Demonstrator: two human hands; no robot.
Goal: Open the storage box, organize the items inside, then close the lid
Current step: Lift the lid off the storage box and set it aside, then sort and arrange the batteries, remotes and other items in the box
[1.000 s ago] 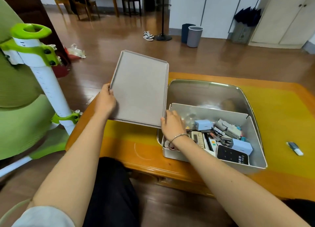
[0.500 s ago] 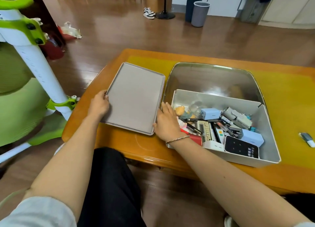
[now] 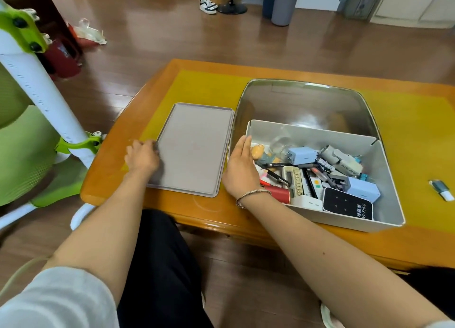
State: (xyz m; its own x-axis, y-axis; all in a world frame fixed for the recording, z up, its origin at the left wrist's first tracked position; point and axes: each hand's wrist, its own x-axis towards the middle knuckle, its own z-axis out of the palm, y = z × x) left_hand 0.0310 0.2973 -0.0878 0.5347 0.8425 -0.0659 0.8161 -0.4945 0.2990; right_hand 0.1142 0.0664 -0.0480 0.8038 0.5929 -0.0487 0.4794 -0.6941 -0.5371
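The grey storage box [image 3: 386, 187] stands open on the table, right of centre. It holds several jumbled items: chargers, pens, a black device [image 3: 347, 205], a red case and a small figure. Its flat taupe lid [image 3: 194, 147] lies on the table to the box's left. My left hand [image 3: 141, 156] rests at the lid's left edge with curled fingers that hold nothing. My right hand [image 3: 240, 167] hovers with straight fingers between the lid and the box's left wall.
The orange wooden table [image 3: 214, 212] carries a yellow mat. A small white and dark object [image 3: 442, 189] lies at the right. A green and white chair [image 3: 37, 120] stands close on the left. Bins and shoes sit far back on the wooden floor.
The lid has come down from a raised, tilted hold to lie flat on the table. Both hands have let go of its edges.
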